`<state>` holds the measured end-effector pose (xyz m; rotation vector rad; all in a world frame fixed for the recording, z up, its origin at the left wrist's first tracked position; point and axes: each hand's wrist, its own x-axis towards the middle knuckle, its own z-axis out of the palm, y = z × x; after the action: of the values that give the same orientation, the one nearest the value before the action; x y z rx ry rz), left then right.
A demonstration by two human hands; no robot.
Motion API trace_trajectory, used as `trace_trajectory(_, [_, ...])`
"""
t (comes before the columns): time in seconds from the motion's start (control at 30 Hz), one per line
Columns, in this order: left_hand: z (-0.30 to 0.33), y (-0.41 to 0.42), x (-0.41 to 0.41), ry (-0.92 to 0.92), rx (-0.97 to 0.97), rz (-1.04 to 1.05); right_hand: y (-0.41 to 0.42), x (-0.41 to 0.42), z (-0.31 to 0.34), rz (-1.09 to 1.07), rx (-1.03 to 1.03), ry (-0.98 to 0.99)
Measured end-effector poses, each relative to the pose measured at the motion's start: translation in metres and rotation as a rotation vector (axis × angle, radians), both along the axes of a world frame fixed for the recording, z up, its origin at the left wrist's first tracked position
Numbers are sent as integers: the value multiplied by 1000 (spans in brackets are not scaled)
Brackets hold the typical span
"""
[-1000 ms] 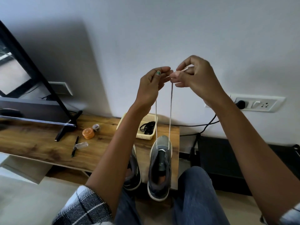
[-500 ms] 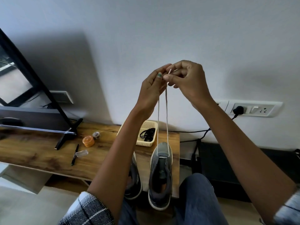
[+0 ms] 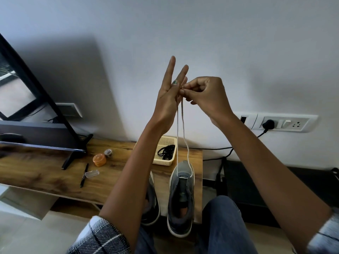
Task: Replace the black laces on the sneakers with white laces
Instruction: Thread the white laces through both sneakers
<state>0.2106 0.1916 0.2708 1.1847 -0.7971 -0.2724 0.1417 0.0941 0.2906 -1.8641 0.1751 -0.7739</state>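
Observation:
A white lace (image 3: 177,129) rises in two strands from the front eyelets of the grey sneaker (image 3: 181,198) on the wooden bench (image 3: 45,178). My right hand (image 3: 207,94) pinches the lace ends high in front of the wall. Beside it, my left hand (image 3: 169,96) has two fingers straight up and its thumb lies against the lace. The second grey sneaker (image 3: 153,204) is mostly hidden behind my left forearm. Black laces (image 3: 166,153) lie in a small yellow basket (image 3: 163,162) behind the sneakers.
On the bench, left of the sneakers, are an orange lidded pot (image 3: 99,160), a small jar (image 3: 108,152), a black pen (image 3: 84,175) and a clear cap (image 3: 91,174). A black-framed mirror (image 3: 45,99) leans at the left. A wall socket (image 3: 282,123) with plug and cable is at the right.
My left hand has opened, its fingers now pointing straight up instead of pinching the lace. The right hand has drawn in beside it and keeps its pinch on the lace ends.

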Motion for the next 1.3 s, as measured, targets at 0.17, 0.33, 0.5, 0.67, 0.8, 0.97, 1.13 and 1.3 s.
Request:
trace_trajectory(0.17, [10, 3, 2, -89, 75, 2, 3, 0, 1, 28, 56, -40])
trace_trajectory(0.33, [12, 7, 4, -138, 139, -1, 6, 1, -1, 33, 139, -48])
trace_trajectory(0.5, [25, 5, 4, -275, 214, 12, 10, 2, -1, 99, 383, -6])
trace_trajectory(0.67, [24, 1, 5, -323, 259, 23, 11, 7, -6, 75, 500, -8])
trace_trajectory(0.8, [7, 2, 4, -250, 182, 100, 10, 11, -8, 83, 516, 20])
trace_trajectory(0.97, [-109, 4, -16, 136, 314, 407, 2, 17, -5, 112, 465, 0])
trace_trajectory(1.13, [-248, 3, -41, 292, 978, 230, 6, 20, -4, 126, 384, -25])
trace_trajectory(1.3, [-289, 2, -44, 232, 1099, 312, 1, 22, -1, 95, 290, -51])
